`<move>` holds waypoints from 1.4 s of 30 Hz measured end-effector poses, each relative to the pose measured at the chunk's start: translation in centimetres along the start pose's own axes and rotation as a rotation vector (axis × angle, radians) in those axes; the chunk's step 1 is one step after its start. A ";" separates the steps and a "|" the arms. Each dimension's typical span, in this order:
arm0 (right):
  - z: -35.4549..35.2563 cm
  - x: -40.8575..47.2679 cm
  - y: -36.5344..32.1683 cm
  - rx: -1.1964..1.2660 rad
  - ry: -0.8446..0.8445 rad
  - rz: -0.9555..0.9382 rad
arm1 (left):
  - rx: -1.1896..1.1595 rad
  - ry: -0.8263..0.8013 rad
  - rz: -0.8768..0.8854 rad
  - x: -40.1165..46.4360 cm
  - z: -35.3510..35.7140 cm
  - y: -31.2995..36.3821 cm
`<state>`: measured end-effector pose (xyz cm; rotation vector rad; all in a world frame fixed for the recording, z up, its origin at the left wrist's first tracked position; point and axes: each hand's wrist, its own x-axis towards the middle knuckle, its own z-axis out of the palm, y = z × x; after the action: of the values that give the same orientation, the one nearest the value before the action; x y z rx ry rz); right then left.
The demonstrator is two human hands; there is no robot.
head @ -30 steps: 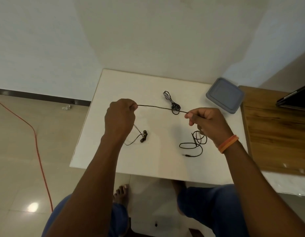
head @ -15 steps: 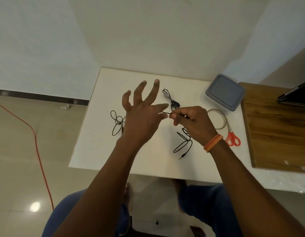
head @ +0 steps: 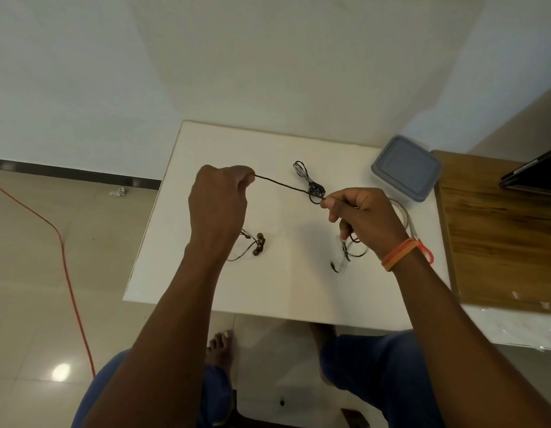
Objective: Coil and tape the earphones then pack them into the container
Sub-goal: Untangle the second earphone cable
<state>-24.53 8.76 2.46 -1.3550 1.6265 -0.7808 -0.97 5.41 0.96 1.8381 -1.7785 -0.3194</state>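
Note:
A dark earphone cable (head: 280, 184) is stretched taut above the white table (head: 286, 291) between my two hands. My left hand (head: 220, 208) pinches one end of the span in a closed fist; the earbuds (head: 258, 244) dangle below it near the table. My right hand (head: 360, 216) pinches the other end, and the plug end hangs in loose loops (head: 345, 256) under it. A second pair of earphones (head: 309, 183), coiled, lies on the table behind the cable. The grey lidded container (head: 405, 166) stands at the table's back right corner.
Red-handled scissors (head: 425, 250) and a tape roll (head: 402, 211) lie mostly hidden behind my right wrist. A wooden surface (head: 496, 236) adjoins the table on the right, with a dark device (head: 533, 174) on it. An orange cord (head: 64, 257) runs over the floor at left.
My left hand, spread open close to the right hand half a second ago, has shut on the cable and drawn left, pulling the span taut. The earbuds now hang under it.

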 end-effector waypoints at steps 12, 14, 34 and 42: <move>1.6 -0.3 -0.7 -0.091 -0.020 -0.107 | 0.085 -0.195 0.428 -2.1 1.9 3.2; 1.9 -0.3 -0.8 -0.120 -0.038 -0.140 | -0.108 -0.216 0.474 -2.3 2.5 3.9; -0.1 0.2 0.0 0.167 -0.046 0.027 | -0.441 -0.130 0.031 -0.9 0.1 2.9; -0.2 0.2 -0.2 0.196 -0.036 0.024 | -0.236 -0.230 0.110 -1.0 0.9 1.8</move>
<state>-24.59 8.52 2.65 -1.2019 1.4937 -0.8733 -3.02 6.23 0.99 1.5827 -1.8937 -0.6907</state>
